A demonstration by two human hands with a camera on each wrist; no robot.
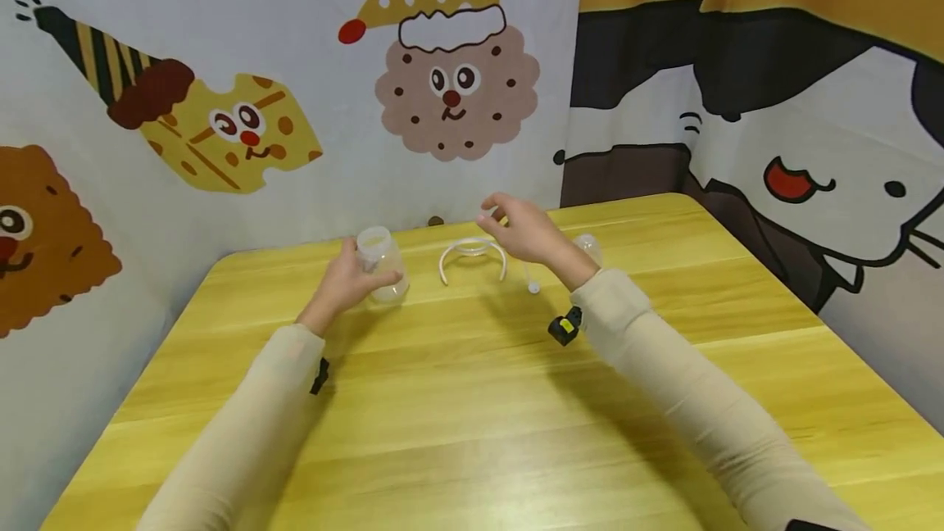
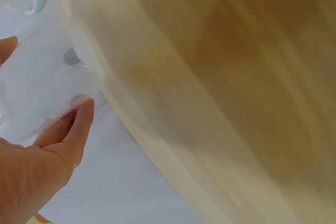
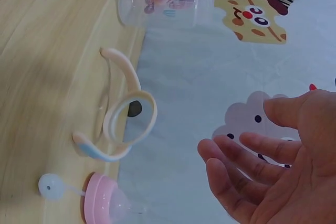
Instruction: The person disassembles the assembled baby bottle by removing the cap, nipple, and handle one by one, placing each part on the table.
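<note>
My left hand [image 1: 342, 285] grips a clear baby bottle [image 1: 391, 256] from its left side, thumb across the front. The bottle is close to upright, its mouth uncapped, near the table's back edge. The right wrist view shows printed figures on its wall. My right hand [image 1: 525, 229] hovers above the table holding nothing, its fingers loosely bent. Below and left of it lies a white two-armed bottle handle [image 3: 123, 66] with a round collar. Beside the handle sits a pink bottle cap [image 3: 97, 200] with a clear nipple; a thin straw with a white weighted end [image 3: 51, 187] runs from it.
All of this is on a yellow wood-grain table [image 1: 442, 416]. Directly behind its back edge hangs a white cloth [image 1: 324, 187] printed with cartoon biscuits and cheese. A second printed cloth [image 1: 737, 129] hangs at the right. Small black devices sit at both wrists.
</note>
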